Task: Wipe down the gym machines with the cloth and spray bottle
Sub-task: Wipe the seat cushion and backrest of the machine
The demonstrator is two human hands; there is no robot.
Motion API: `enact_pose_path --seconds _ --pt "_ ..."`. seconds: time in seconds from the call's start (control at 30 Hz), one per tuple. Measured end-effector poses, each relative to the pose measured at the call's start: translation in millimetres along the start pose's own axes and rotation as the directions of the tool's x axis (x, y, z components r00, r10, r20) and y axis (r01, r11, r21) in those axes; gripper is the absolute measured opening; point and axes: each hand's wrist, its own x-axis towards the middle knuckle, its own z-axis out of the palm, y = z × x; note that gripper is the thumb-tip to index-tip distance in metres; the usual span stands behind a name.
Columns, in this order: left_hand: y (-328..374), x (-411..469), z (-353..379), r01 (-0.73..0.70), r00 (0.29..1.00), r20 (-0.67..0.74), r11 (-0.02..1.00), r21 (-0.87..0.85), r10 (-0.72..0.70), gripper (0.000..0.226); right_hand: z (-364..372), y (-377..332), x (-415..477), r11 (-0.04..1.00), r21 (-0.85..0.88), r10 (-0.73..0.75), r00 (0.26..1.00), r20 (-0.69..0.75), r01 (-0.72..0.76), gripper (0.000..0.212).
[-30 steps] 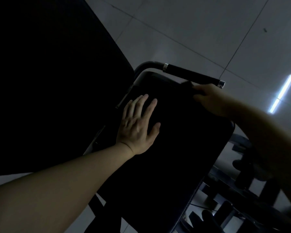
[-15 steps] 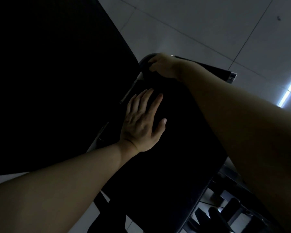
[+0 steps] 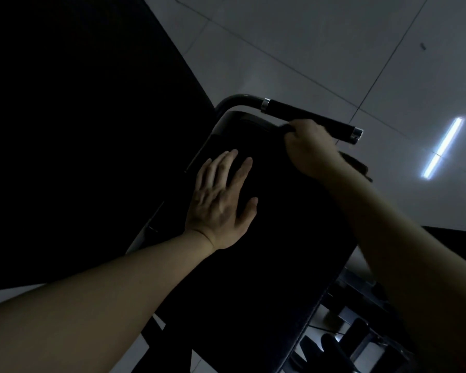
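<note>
Wiping looks midway: the right hand (image 3: 310, 152), grip curled on what seems a dark cloth (image 3: 287, 128), works the pad (image 3: 267, 265) edge below the handle (image 3: 307, 115). The left hand (image 3: 221, 203) lies flat, steadying the pad. No spray bottle shows.

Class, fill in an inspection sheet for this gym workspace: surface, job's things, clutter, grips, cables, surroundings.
Surface: black pad, too dark to judge cleanliness.
Job's things: dark cloth in the right hand; spray bottle not seen.
Clutter: nothing seen.
Grips: left hand flat on the pad; right hand curled round the cloth at the pad's top edge, beside the handle bar.
Cables: nothing seen.
Surroundings: pale floor tiles with a strip-light reflection; dark machine frame lower right.
</note>
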Motion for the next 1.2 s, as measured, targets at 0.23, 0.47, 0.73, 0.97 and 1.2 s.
enact_pose_path --seconds 0.23,0.47,0.73,0.97,1.2 --pt "-1 -1 3 0.008 1.000 -0.006 1.000 -0.004 -0.008 0.065 19 -32 46 0.982 -0.049 -0.176 0.981 0.079 0.180 0.041" --pt "2 -2 2 0.012 1.000 -0.004 1.000 0.016 -0.012 0.067 -28 77 -76 0.993 -0.114 -0.016 1.000 -0.011 0.015 0.026" --pt "-2 -1 4 0.005 1.000 0.015 1.000 0.026 -0.005 0.067 20 -9 2 0.993 -0.095 -0.081 0.987 -0.138 0.068 0.029" --pt "0 -1 2 -0.007 1.000 -0.019 1.000 0.012 0.008 0.066 -11 69 -58 0.996 -0.045 -0.081 0.990 -0.115 0.077 0.028" --pt "1 -1 3 -0.005 1.000 -0.022 0.999 0.035 0.005 0.067 6 96 -94 0.998 0.057 0.058 0.935 -0.349 -0.040 0.029"
